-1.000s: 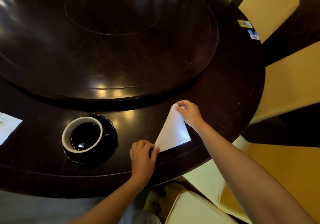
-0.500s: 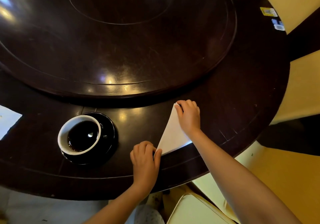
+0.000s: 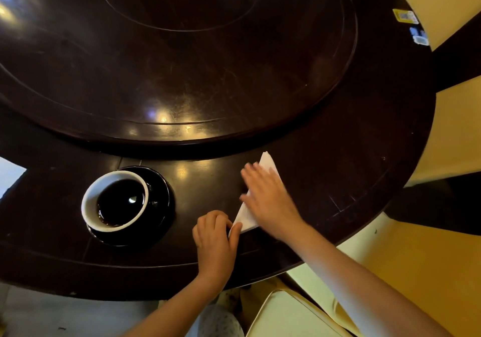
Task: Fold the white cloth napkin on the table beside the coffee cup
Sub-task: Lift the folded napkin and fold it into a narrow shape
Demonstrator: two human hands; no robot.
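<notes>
The white napkin [image 3: 268, 162] lies on the dark round table [image 3: 351, 180] as a narrow folded triangle, its tip pointing away from me. My right hand [image 3: 268, 198] lies flat on it with fingers spread and blurred, covering most of the cloth. My left hand [image 3: 216, 235] pinches the napkin's near left corner between thumb and fingers. The coffee cup [image 3: 114, 201], white with black coffee, sits on a black saucer [image 3: 161, 206] to the left of both hands.
A raised turntable [image 3: 182, 63] fills the table's middle. Small stickers [image 3: 406, 16] sit at the far right rim. A white sheet [image 3: 10, 175] pokes in at the left edge. Cream chair cushions [image 3: 286, 316] stand below and right of the table edge.
My right hand has let go of the napkin's far tip and slid down flat over the cloth, so the tip now shows. My left hand keeps its pinch on the near corner.
</notes>
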